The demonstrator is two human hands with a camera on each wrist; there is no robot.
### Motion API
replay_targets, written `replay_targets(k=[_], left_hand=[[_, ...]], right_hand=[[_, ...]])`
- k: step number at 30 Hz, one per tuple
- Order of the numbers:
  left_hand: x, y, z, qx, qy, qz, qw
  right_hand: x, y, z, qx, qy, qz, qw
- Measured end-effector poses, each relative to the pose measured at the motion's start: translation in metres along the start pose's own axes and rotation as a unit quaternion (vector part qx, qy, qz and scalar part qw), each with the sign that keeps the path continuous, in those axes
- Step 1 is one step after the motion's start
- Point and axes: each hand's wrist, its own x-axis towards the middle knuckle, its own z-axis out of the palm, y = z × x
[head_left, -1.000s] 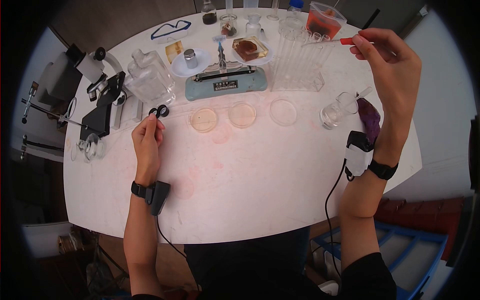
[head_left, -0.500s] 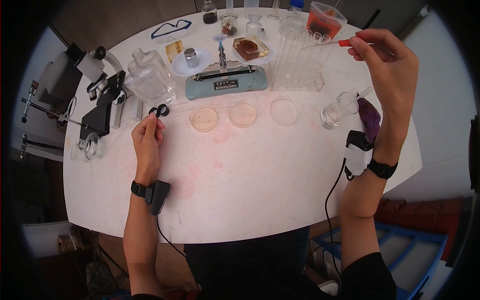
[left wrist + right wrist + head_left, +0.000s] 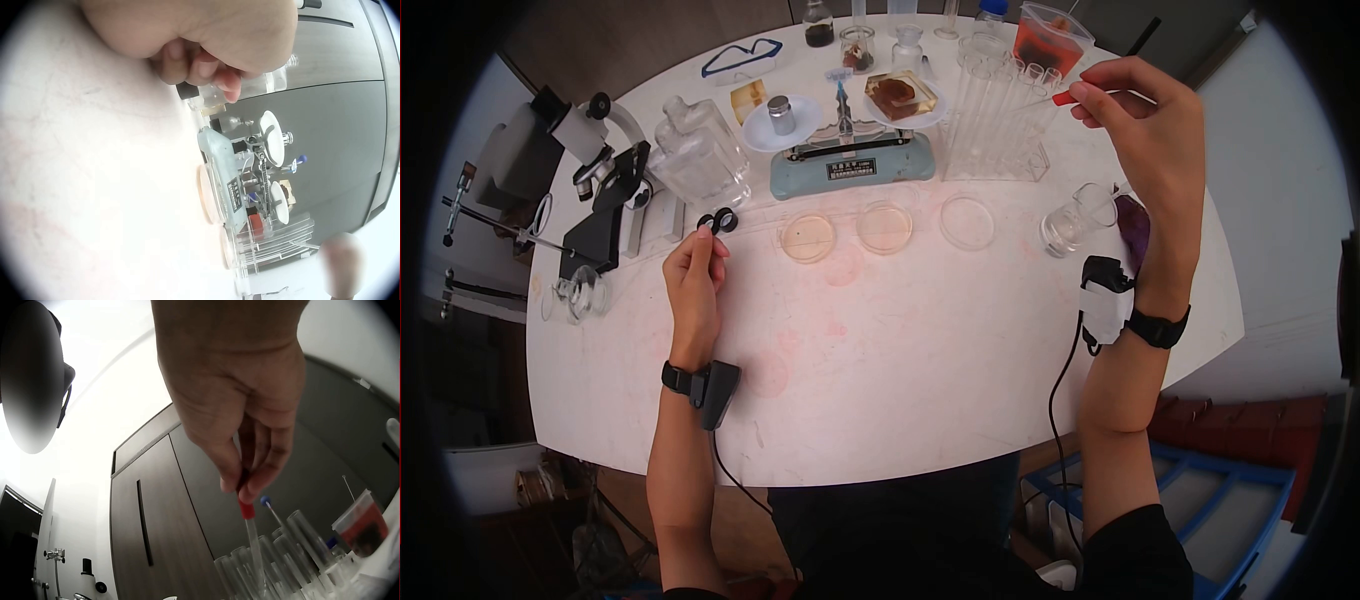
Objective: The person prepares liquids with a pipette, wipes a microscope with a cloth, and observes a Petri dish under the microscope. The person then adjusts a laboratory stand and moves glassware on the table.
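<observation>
My right hand [image 3: 1152,135], raised at the back right, pinches the red rubber bulb of a glass dropper [image 3: 248,511] between thumb and fingers. The dropper's clear stem points down to the left and overlaps the test tubes [image 3: 985,115] standing in a clear rack [image 3: 1040,165]. In the right wrist view its lower end is hard to pick out against the tubes [image 3: 303,534]. My left hand [image 3: 693,295] rests on the table at the left with loosely curled fingers. Just beyond its fingertips lies a small black double-ringed object [image 3: 726,218].
Three petri dishes [image 3: 967,222] line the middle. Behind them stands a blue balance scale [image 3: 855,172], with clear bottles [image 3: 700,150] and a microscope [image 3: 605,170] to its left. A glass beaker [image 3: 1062,232] stands below my right hand, near a purple item [image 3: 1135,225]. A red-filled container [image 3: 1050,42] is behind.
My right hand has moved left and slightly down with the dropper, bringing it further over the test tubes. My left hand has stayed in place.
</observation>
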Motion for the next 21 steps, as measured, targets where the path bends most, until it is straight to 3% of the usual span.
replay_targets(k=[10,13,18,21], left_hand=[[-0.001,0.001,0.0,-0.003,-0.004,0.002,1.0],[-0.002,0.003,0.001,-0.002,0.0,-0.001,1.0],[-0.001,0.002,0.001,-0.004,-0.003,0.0,1.0],[-0.001,0.002,0.001,-0.005,-0.004,0.002,1.0]], right_hand=[[-0.002,-0.006,0.004,-0.011,-0.04,0.008,0.999],[-0.004,-0.018,-0.003,0.031,0.021,0.047,0.998],[-0.008,-0.024,-0.011,0.025,0.122,-0.062,0.99],[-0.01,-0.026,-0.008,0.041,0.12,-0.062,0.99]])
